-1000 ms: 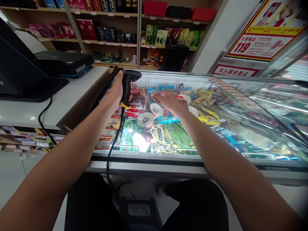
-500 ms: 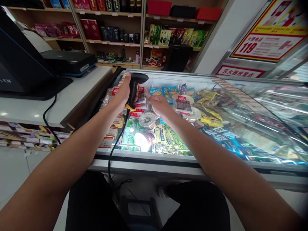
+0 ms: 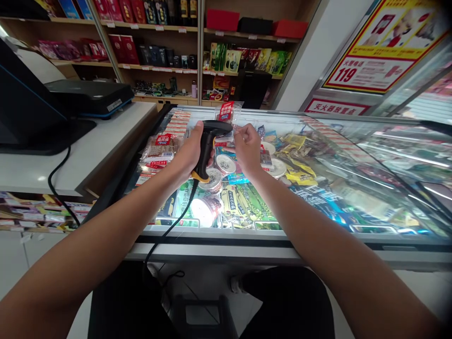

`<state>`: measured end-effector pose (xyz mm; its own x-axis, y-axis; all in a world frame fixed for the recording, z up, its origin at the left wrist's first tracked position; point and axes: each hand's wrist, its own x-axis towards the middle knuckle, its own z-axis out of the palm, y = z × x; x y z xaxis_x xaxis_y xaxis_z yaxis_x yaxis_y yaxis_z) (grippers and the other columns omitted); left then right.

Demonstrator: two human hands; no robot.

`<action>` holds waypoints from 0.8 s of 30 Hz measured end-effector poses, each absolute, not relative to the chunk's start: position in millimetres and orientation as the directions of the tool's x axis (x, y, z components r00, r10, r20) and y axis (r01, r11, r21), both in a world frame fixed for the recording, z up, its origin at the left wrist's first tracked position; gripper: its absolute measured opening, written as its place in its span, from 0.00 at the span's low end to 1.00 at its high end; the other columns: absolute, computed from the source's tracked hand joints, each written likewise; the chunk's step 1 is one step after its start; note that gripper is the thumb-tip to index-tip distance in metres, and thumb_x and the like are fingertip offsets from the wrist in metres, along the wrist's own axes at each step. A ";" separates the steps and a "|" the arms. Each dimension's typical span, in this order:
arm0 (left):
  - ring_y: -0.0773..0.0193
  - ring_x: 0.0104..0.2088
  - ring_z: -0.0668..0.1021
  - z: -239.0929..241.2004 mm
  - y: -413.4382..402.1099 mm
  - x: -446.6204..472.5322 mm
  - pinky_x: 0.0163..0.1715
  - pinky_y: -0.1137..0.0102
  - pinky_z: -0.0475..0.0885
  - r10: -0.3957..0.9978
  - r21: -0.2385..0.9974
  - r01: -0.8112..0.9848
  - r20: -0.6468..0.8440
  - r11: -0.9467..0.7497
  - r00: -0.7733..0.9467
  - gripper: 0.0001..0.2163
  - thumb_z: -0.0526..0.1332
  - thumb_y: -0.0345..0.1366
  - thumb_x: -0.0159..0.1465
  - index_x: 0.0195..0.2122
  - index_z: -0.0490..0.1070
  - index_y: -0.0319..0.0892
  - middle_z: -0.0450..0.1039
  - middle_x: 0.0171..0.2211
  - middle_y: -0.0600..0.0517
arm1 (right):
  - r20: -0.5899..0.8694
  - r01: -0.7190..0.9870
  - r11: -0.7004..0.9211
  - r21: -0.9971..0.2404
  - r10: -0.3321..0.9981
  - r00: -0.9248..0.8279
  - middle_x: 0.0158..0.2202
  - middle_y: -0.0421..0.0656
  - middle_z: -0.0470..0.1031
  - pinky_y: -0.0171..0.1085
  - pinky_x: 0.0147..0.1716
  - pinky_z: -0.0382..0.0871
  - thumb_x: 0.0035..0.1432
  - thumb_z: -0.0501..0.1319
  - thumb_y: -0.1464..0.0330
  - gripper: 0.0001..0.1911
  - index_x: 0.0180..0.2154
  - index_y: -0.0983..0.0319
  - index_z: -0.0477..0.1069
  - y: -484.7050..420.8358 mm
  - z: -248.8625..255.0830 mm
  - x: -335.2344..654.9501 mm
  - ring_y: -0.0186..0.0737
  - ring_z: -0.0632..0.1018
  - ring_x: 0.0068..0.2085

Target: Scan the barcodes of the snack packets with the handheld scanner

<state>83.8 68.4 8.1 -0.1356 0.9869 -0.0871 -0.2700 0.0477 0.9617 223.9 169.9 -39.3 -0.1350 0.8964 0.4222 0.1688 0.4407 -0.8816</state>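
My left hand (image 3: 190,153) is wrapped round the grip of a black and yellow barcode scanner (image 3: 205,153), its head pointing right. The thumb lies near the top of the grip. My right hand (image 3: 249,148) has its fingers pinched at the edge of a clear snack packet (image 3: 226,112) with a red label. This packet stands upright just beyond the scanner's head, which hides part of it. A similar snack packet (image 3: 163,145) lies on the freezer's glass top, left of my left hand. Another packet (image 3: 266,157) is partly hidden behind my right hand.
Under the glass of the chest freezer (image 3: 226,252) are tubs and colourful bags. The scanner's cord (image 3: 178,220) runs down over the front edge. A counter (image 3: 116,141) with a scale (image 3: 90,96) stands at left, and stocked shelves (image 3: 158,66) at the back. A stool (image 3: 203,301) is below.
My right hand has risen and moved right, lifting the snack packet upright. My left hand has brought the scanner to the right. The camera view has shifted slightly.
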 end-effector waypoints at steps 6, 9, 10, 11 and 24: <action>0.62 0.19 0.77 7.4 70.3 85.1 0.16 0.73 0.64 0.981 0.962 -0.258 -0.126 0.085 -0.149 0.35 0.47 0.74 0.63 0.36 0.70 0.44 0.66 0.16 0.54 | 0.415 0.158 0.433 -0.887 0.900 -0.134 0.35 0.41 0.64 0.40 0.37 0.83 0.68 0.56 0.54 0.13 0.38 0.55 0.61 170.2 -39.2 222.8 0.38 0.72 0.38; 0.62 0.18 0.76 9.3 69.8 85.7 0.16 0.72 0.63 0.979 0.967 -0.241 -0.126 0.085 -0.162 0.35 0.48 0.74 0.62 0.36 0.70 0.44 0.65 0.15 0.54 | 0.386 0.154 0.401 -0.903 0.915 -0.118 0.34 0.41 0.63 0.42 0.37 0.83 0.69 0.56 0.56 0.11 0.38 0.55 0.61 170.1 -39.0 223.0 0.39 0.71 0.36; 0.63 0.18 0.76 10.2 69.3 86.0 0.16 0.72 0.63 0.978 0.968 -0.236 -0.123 0.082 -0.166 0.35 0.48 0.74 0.63 0.36 0.70 0.44 0.65 0.15 0.54 | 0.384 0.149 0.398 -0.905 0.916 -0.116 0.34 0.41 0.64 0.42 0.38 0.83 0.69 0.56 0.56 0.11 0.37 0.55 0.60 170.1 -39.0 223.1 0.38 0.71 0.36; 0.63 0.17 0.75 11.0 68.6 86.3 0.16 0.72 0.62 0.978 0.970 -0.231 -0.120 0.079 -0.168 0.34 0.48 0.73 0.63 0.36 0.71 0.44 0.65 0.15 0.54 | 0.385 0.143 0.400 -0.905 0.915 -0.119 0.34 0.41 0.64 0.42 0.38 0.83 0.69 0.56 0.56 0.11 0.37 0.55 0.60 170.3 -39.1 223.2 0.38 0.72 0.36; 0.69 0.13 0.67 13.6 67.8 84.6 0.16 0.73 0.58 0.988 0.990 -0.137 -0.052 0.031 -0.145 0.31 0.48 0.67 0.70 0.37 0.72 0.43 0.63 0.16 0.55 | 0.392 0.209 0.414 -0.886 0.909 -0.138 0.34 0.41 0.64 0.41 0.36 0.81 0.68 0.55 0.48 0.17 0.39 0.54 0.62 178.1 -39.7 226.1 0.39 0.73 0.36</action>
<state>84.6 67.8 13.6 -0.1452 0.9881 -0.0515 -0.1369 0.0315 0.9901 226.1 178.1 -39.7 -0.1382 0.9093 0.3925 0.2092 0.4141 -0.8859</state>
